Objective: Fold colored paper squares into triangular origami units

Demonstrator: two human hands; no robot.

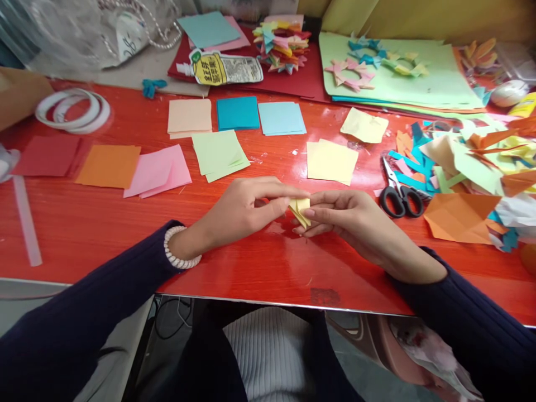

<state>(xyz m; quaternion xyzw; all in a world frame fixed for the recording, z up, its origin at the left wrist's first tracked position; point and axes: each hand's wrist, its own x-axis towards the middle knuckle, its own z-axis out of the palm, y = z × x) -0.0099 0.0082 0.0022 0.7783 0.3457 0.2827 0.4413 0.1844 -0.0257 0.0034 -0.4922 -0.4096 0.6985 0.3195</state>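
Note:
Between my two hands is a small folded piece of yellow paper (300, 211), held just above the red table (268, 268). My left hand (251, 209) pinches its upper left side between thumb and fingers. From the right, my right hand (343, 215) grips it with thumb and fingertips, some fingers curled beneath. Behind the hands lies a stack of pale yellow squares (332, 162), with a creased yellow sheet (364, 125) beyond it. Light green squares (220, 154) rest to the left of that stack.
Black-handled scissors (400, 195) and a heap of paper scraps (464, 162) lie at the right. Coloured square stacks, including orange (109, 166) and pink (157, 171), and white tape rolls (73, 110) are at the left. Folded paper rings (350, 74) sit behind.

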